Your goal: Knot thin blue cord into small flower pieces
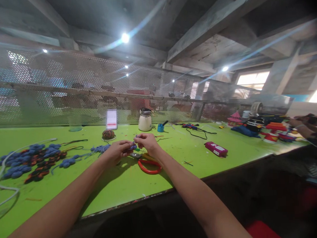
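Bright ceiling lamp (124,38) with long blue lens flares, glaring windows (252,78) at right, evenly lit green table (124,189), soft shadows beneath the arms, wide-angle bending and dark, blurred corners

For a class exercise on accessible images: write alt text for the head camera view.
Two bare hands, left hand and right hand, pinch a small blue piece between them above a green table. Red-handled scissors lie beneath; blue and dark knotted flowers lie at left.
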{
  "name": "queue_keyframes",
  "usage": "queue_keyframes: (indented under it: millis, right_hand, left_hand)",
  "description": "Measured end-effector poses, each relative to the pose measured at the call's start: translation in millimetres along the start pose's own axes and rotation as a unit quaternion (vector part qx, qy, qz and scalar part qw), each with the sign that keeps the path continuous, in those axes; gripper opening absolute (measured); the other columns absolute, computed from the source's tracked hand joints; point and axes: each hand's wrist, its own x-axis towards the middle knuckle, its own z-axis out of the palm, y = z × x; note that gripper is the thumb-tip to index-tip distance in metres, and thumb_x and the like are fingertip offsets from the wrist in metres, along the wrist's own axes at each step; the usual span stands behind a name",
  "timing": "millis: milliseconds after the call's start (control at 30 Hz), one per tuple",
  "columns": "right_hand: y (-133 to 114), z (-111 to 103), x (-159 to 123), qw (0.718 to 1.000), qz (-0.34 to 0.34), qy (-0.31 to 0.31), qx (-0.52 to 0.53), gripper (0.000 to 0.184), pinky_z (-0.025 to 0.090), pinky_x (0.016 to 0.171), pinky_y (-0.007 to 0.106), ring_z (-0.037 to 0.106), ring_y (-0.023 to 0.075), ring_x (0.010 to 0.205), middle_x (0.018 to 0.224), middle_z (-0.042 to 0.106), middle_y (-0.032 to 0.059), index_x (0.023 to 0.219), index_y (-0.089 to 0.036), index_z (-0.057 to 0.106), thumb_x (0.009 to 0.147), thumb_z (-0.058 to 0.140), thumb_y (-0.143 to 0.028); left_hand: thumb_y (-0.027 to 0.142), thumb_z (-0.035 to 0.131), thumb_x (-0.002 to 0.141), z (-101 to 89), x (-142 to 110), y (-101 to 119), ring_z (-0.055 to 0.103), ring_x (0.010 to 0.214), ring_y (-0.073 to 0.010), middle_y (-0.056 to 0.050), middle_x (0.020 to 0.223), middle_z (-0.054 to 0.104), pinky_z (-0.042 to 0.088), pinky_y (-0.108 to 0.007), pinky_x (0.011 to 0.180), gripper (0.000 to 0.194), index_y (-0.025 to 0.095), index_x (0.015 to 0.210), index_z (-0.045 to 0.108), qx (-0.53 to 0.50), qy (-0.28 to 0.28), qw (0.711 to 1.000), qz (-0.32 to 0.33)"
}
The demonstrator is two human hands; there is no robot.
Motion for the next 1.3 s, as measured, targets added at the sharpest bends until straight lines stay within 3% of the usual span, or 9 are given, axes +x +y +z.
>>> queue_keyframes:
  millis: [200, 333, 533, 733, 1033, 1133, 1300]
  right_hand:
    - [-1, 1, -2, 1.000, -0.004, -0.023, 0.007, 0.026, 0.032, 0.040, 0.020, 0.040, 0.0056, 0.039, 0.045, 0.051, -0.0051, 0.062, -0.014, 0.056, 0.056, 0.073, -0.032]
    - [0, -1, 0, 0.998, 0.020, -0.057, 0.008, 0.028, 0.032, 0.038, 0.020, 0.040, 0.0059, 0.038, 0.044, 0.049, -0.0062, 0.065, -0.014, 0.055, 0.056, 0.073, -0.033]
    - [4, -6, 4, 0.998, 0.044, -0.045, 0.005, 0.030, 0.034, 0.039, 0.020, 0.042, 0.0062, 0.039, 0.044, 0.050, -0.0056, 0.063, -0.013, 0.055, 0.052, 0.075, -0.032]
    - [10, -9, 6, 0.997, 0.056, -0.054, 0.010, 0.032, 0.036, 0.040, 0.021, 0.046, 0.0068, 0.041, 0.047, 0.055, -0.0035, 0.062, -0.013, 0.055, 0.050, 0.077, -0.033]
    - [0, -14, 4, 0.991, 0.101, -0.089, 0.011, 0.033, 0.043, 0.048, 0.022, 0.053, 0.0089, 0.048, 0.052, 0.059, -0.0010, 0.063, -0.012, 0.055, 0.048, 0.080, -0.028]
    - [-6, -15, 8, 0.991, 0.107, -0.076, 0.003, 0.029, 0.044, 0.048, 0.022, 0.054, 0.0087, 0.047, 0.050, 0.058, -0.0006, 0.063, -0.011, 0.057, 0.050, 0.079, -0.024]
    - [-14, -31, 4, 0.990, 0.110, -0.001, -0.084, 0.021, 0.046, 0.048, 0.023, 0.055, 0.0096, 0.049, 0.054, 0.059, 0.0010, 0.070, -0.013, 0.057, 0.064, 0.072, -0.026]
  left_hand:
    - [0.027, 0.071, 0.067, 1.0, -2, 0, 0.062, 0.066, -0.0134, -0.005, 0.080, 0.066, 0.045, -0.023, 0.059, 0.021, 0.014, 0.080, 0.061, 0.002, -0.044, 0.999, -0.010]
    - [0.031, 0.071, 0.067, 2.3, -4, 0, 0.062, 0.070, -0.0143, -0.003, 0.072, 0.064, 0.045, -0.025, 0.065, 0.022, 0.014, 0.073, 0.059, 0.039, -0.036, 0.998, 0.016]
    - [0.034, 0.071, 0.066, 2.2, -5, 0, 0.058, 0.062, -0.0116, -0.001, 0.065, 0.062, 0.039, -0.021, 0.055, 0.024, 0.015, 0.071, 0.057, 0.088, -0.045, 0.995, 0.014]
    - [0.031, 0.071, 0.064, 1.7, -3, 1, 0.058, 0.057, -0.0123, -0.004, 0.062, 0.064, 0.038, -0.022, 0.053, 0.023, 0.014, 0.071, 0.057, 0.101, 0.007, 0.995, 0.005]
    - [0.034, 0.071, 0.061, -4.2, 5, -4, 0.049, 0.046, -0.0103, -0.002, 0.054, 0.061, 0.033, -0.022, 0.046, 0.024, 0.014, 0.066, 0.058, 0.156, 0.036, 0.986, 0.042]
    - [0.034, 0.070, 0.062, -5.4, 5, -5, 0.044, 0.042, -0.0085, -0.001, 0.053, 0.060, 0.032, -0.022, 0.045, 0.024, 0.014, 0.064, 0.058, 0.165, 0.024, 0.985, 0.045]
    - [0.035, 0.072, 0.060, -7.7, 4, -3, 0.048, 0.046, -0.0090, -0.002, 0.057, 0.062, 0.033, -0.021, 0.047, 0.025, 0.014, 0.067, 0.061, 0.126, 0.014, 0.992, 0.026]
